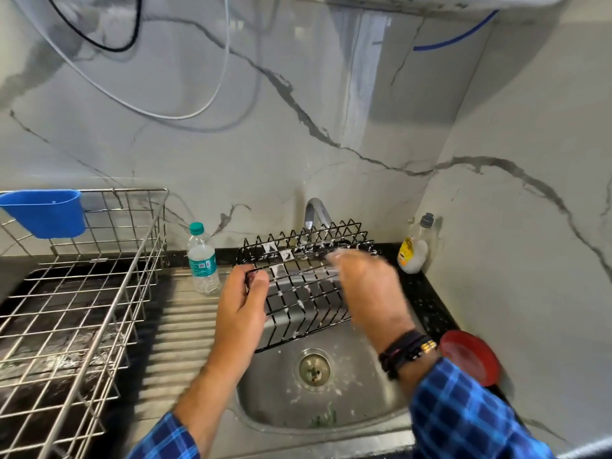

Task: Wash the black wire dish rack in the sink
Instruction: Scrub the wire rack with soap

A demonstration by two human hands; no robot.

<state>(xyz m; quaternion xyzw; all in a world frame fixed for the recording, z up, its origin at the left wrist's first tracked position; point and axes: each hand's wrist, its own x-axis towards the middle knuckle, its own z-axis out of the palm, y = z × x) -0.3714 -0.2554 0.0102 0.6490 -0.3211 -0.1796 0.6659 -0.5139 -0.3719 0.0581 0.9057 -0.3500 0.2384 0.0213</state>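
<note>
The black wire dish rack (299,286) hangs tilted over the steel sink (284,402), below the chrome tap (314,212). White suds dot its wires. My left hand (243,304) grips the rack's left end, fingers curled round the frame. My right hand (366,284) is blurred and lies over the rack's right part, fingers stretched toward the top edge. Whether it holds a sponge or cloth cannot be made out.
A large steel wire basket (82,293) with a blue plastic cup (46,212) stands on the left drainboard. A water bottle (202,258) is beside the sink, a dish soap bottle (415,246) in the right corner, a red lid (470,356) at right.
</note>
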